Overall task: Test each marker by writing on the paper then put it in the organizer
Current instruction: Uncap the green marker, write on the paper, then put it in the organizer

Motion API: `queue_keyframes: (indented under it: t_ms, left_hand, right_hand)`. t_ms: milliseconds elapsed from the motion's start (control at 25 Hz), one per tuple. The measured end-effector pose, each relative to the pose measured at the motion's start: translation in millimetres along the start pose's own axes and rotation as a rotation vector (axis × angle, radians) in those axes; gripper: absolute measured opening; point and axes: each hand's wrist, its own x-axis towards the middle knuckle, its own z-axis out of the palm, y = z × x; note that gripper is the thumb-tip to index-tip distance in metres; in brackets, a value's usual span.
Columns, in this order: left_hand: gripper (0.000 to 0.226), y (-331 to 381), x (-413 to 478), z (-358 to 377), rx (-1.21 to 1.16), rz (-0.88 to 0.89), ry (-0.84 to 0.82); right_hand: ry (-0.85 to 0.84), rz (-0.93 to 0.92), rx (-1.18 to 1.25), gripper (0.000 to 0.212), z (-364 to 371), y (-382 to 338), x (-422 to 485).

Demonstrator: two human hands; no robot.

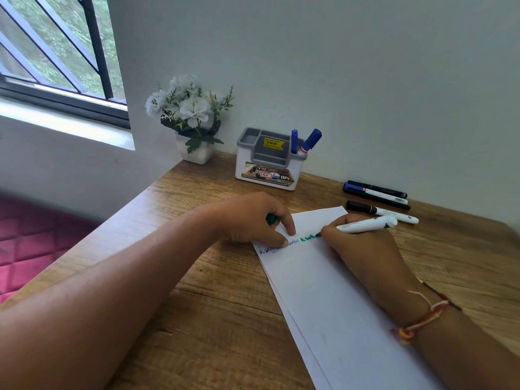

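The green marker [365,224] lies in the right hand [363,249], fingers clamped round its white barrel, tip down on the paper [323,291] at the end of a short run of green writing — so the test of this one is, by my reading, under way and not yet finished. The left hand [253,220] rests on the near-left corner of the paper, fingertips pressing the sheet flat, and it is closed on a small green piece that I take to be the marker's cap [271,219]. To the left of the green marks there is blue writing, partly under the left fingers, and two blue-capped markers [305,142] stand upright in the right-hand compartment of the organizer [267,167], which sits behind the paper against the wall. That suggests two are done. Right of the organizer, four more markers [377,197] lie capped on the worktop [211,305] in a loose group just beyond the paper's far corner — these look untested, so most of the job is left. The worktop is wood-grained brown board, set into a corner of pale walls. Left of the organizer stands a small white pot of white flowers [188,114]; further left is a barred window [56,52] with greenery outside, and below it something quilted and magenta [33,243], too blurred to name.
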Motion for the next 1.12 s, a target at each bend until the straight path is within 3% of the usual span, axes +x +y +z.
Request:
queue_keyframes:
  t_ms: [320,440,680,760,920,1040,1120]
  left_hand:
    - [0.024,0.1,0.3,0.3,0.009,-0.005,0.013]
    - [0.024,-0.4,1.0,0.3,0.002,-0.007,0.012]
    - [0.026,3.8,-3.3,-0.1,-0.002,-0.018,0.011]
    - [0.032,4.2,-5.1,-0.2,-0.033,-0.026,0.101]
    - [0.035,8.3,-7.7,3.0,-0.325,-0.002,0.317]
    - [0.047,12.4,-8.6,6.0,-0.437,0.05,0.318]
    - [0.057,17.9,-6.8,6.5,-0.364,0.046,0.316]
  right_hand:
    - [-0.062,-0.045,-0.061,0.005,2.4,2.2,1.2]
    - [0.043,0.04,0.037,0.004,2.0,5.1,2.2]
    - [0.038,0.066,0.241,0.006,-2.3,8.8,8.0]
    - [0.033,0.051,0.372,0.006,-4.1,9.8,9.4]
    - [0.037,-0.029,0.518,0.013,-7.6,10.1,10.4]
    - [-0.038,-0.07,0.648,0.022,-8.2,4.9,10.1]
    - [-0.073,-0.14,0.678,0.019,-13.3,1.8,6.8]
